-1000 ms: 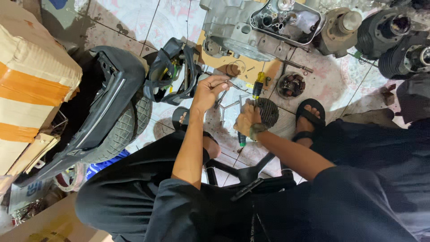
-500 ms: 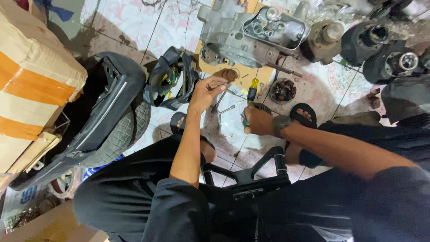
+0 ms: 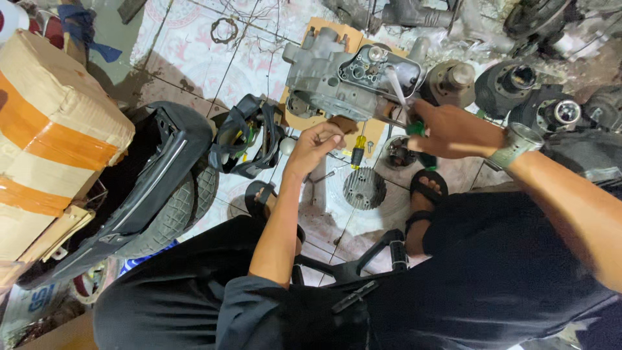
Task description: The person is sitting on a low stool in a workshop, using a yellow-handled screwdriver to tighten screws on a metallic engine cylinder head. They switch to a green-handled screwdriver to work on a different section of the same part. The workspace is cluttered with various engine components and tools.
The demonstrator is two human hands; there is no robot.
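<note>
Two hands over a crowded tiled floor; right hand [image 3: 453, 133] closed round the green handle of a screwdriver [image 3: 403, 97], shaft slanting up-left, tip resting in the open top of a grey engine casing [image 3: 330, 81]; wrist carrying a metal watch [image 3: 515, 146]. Left hand [image 3: 315, 144] pinched shut just below the casing's lower edge, fingertips curled together; whether anything small sits inside them cannot be told. Casing lying on a brown cardboard sheet [image 3: 324, 29], its right edge close beside a row of grey cylinder parts [image 3: 450, 81]. Yellow-handled screwdriver [image 3: 356, 150] loose on the tile between both hands; round finned metal part [image 3: 364, 188] just below it; sandalled foot [image 3: 424, 194] right beside that. Bundle of black straps and wires [image 3: 249, 136] left of the left hand, near but apart. Further left, black plastic body panel [image 3: 152, 175] leaning over a tyre [image 3: 172, 217]; taped cardboard box [image 3: 52, 129] at the left border, well apart. Open tile only in a narrow strip under the left forearm and in a patch at upper left around a thin ring gasket [image 3: 225, 29]; elsewhere parts hemming the hands on three sides.
</note>
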